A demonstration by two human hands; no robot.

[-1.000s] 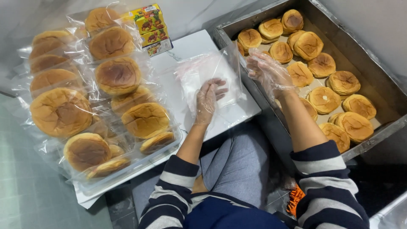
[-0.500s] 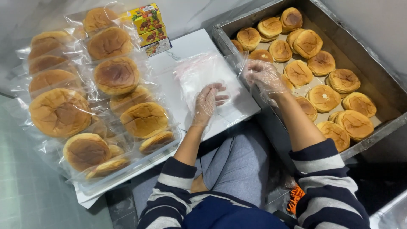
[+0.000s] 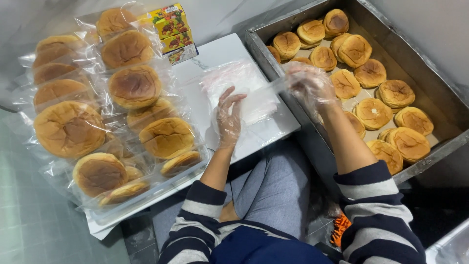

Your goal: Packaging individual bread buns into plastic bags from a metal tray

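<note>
Clear plastic gloves cover both hands: the left hand [image 3: 228,117] lies flat with fingers spread on a stack of clear plastic bags [image 3: 242,90] on the white board [image 3: 273,132], while the right hand [image 3: 309,85] pinches one bag's edge at the metal tray [image 3: 430,105]. Bare buns [image 3: 373,112] fill that tray; bagged buns [image 3: 134,87] lie piled at the left, beside a colourful carton [image 3: 171,27].

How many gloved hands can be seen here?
2: the left hand lies open on the bag pile on the white board; the right hand grips a clear bag beside the metal tray.
</note>
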